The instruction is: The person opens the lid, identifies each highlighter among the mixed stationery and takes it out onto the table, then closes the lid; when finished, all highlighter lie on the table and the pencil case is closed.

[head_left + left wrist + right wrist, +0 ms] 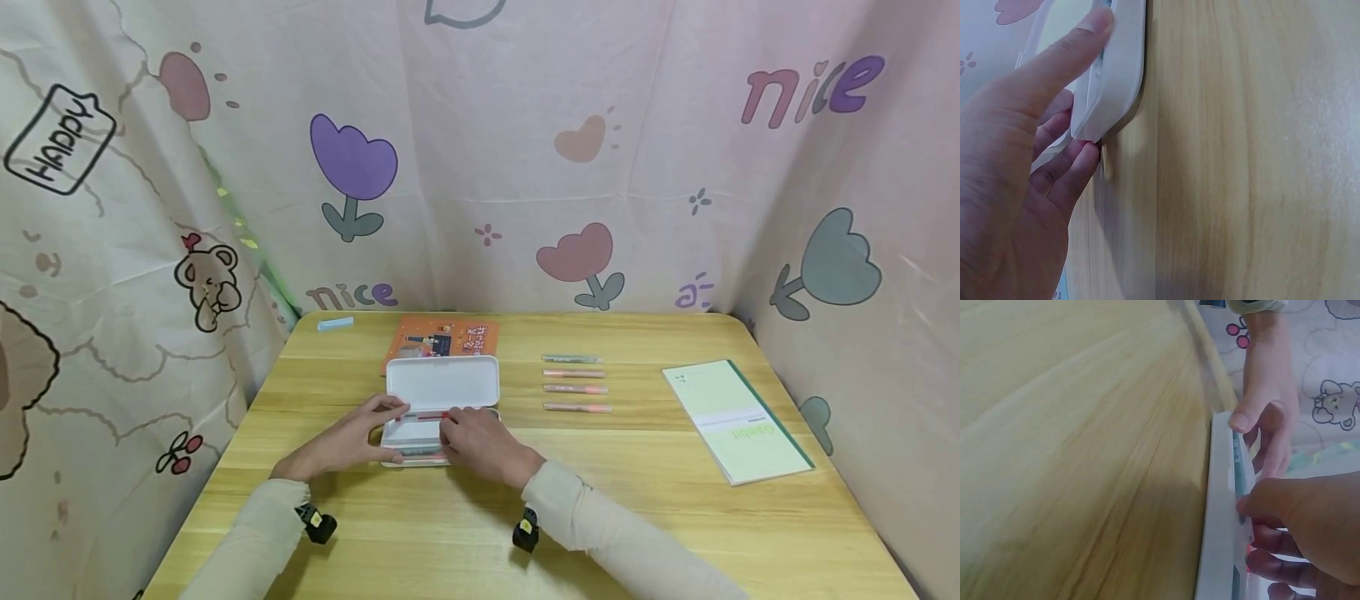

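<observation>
A white pencil case (442, 382) stands with its lid up, showing a red pen (431, 415) along the back and greenish and pink pens (422, 454) along the front. My left hand (348, 437) grips the case's left end. In the left wrist view its thumb lies on the front rim and the other fingers bend around the end. My right hand (483, 442) reaches over the case's right half, fingers curled down inside. The right wrist view shows its thumb (1272, 499) at the front compartment; I cannot tell whether the fingers pinch a pen.
An orange booklet (450, 333) lies behind the case. Several pens (573, 374) lie in spaced rows to the right. Farther right is a pale green notebook (738, 421). A small light blue item (335, 323) sits at the back left. Printed curtains (480, 167) surround the table's back and sides.
</observation>
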Demonstrator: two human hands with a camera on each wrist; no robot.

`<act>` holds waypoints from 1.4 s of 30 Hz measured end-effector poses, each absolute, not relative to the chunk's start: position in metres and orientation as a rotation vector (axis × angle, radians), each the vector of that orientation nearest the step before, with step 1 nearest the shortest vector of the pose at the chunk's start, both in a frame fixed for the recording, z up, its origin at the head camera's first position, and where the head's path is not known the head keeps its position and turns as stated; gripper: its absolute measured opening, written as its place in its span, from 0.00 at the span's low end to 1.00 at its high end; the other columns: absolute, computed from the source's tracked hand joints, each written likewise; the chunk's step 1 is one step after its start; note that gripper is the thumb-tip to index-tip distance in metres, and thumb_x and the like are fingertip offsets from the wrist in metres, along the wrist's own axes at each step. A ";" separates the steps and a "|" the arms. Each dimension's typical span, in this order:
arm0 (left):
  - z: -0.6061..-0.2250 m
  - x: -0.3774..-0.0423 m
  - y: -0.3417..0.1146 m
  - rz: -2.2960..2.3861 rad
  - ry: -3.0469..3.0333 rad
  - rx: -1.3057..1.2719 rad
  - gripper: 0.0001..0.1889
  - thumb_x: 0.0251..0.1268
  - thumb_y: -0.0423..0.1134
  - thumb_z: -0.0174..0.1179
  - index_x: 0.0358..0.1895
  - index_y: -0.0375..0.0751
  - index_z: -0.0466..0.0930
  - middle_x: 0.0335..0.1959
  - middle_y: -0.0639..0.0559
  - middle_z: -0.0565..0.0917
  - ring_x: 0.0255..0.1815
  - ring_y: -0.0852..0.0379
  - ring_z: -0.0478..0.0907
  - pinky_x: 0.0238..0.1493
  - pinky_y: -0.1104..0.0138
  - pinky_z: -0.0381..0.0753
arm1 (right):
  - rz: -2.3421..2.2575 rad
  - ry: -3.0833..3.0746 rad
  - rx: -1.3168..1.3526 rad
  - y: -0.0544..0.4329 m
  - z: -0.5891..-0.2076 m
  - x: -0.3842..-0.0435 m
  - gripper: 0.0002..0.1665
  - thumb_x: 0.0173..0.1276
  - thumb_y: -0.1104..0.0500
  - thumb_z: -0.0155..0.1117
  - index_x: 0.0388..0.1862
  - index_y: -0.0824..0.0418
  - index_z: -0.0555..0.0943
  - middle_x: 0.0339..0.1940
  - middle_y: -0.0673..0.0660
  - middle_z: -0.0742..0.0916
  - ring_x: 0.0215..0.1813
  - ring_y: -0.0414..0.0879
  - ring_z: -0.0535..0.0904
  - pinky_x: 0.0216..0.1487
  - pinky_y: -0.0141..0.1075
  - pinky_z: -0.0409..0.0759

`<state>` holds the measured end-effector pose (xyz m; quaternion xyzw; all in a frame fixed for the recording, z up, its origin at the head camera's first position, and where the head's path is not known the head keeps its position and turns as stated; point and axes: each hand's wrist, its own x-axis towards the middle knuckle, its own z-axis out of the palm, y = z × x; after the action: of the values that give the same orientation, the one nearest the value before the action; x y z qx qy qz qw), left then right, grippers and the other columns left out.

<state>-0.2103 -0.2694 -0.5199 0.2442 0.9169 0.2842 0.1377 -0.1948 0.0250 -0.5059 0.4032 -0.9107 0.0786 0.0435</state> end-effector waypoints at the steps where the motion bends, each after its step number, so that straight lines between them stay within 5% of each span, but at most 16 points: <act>1: -0.520 -0.210 -0.269 0.824 2.651 0.706 0.47 0.67 0.61 0.76 0.83 0.41 0.70 0.82 0.43 0.68 0.81 0.37 0.67 0.79 0.37 0.69 | 0.234 -2.784 1.233 0.025 -0.506 -0.195 0.05 0.81 0.53 0.69 0.45 0.52 0.87 0.44 0.48 0.88 0.43 0.42 0.83 0.41 0.33 0.79; 17: -0.523 -0.211 -0.272 0.798 2.667 0.732 0.48 0.67 0.62 0.75 0.83 0.41 0.69 0.81 0.43 0.68 0.81 0.38 0.67 0.78 0.38 0.71 | 0.426 -2.794 1.218 0.053 -0.496 -0.201 0.07 0.80 0.56 0.71 0.52 0.52 0.91 0.46 0.49 0.89 0.46 0.43 0.81 0.49 0.34 0.82; 31: -0.521 -0.210 -0.270 0.797 2.668 0.719 0.47 0.67 0.61 0.75 0.83 0.41 0.70 0.82 0.42 0.68 0.81 0.37 0.67 0.78 0.37 0.71 | 0.723 -2.689 0.978 0.180 -0.506 -0.209 0.11 0.72 0.63 0.77 0.51 0.58 0.88 0.54 0.55 0.90 0.57 0.50 0.85 0.63 0.50 0.86; 42: -0.520 -0.211 -0.270 0.784 2.668 0.720 0.47 0.68 0.60 0.75 0.83 0.41 0.70 0.82 0.42 0.67 0.81 0.37 0.67 0.78 0.37 0.71 | 0.795 -2.809 0.745 0.263 -0.533 -0.195 0.10 0.76 0.62 0.73 0.53 0.54 0.89 0.54 0.49 0.88 0.53 0.45 0.83 0.58 0.48 0.86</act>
<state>-0.2105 -0.2700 -0.5205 0.2483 0.9205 0.2703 0.1340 -0.1947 0.2634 -0.5335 0.2466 -0.9304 0.2633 0.0642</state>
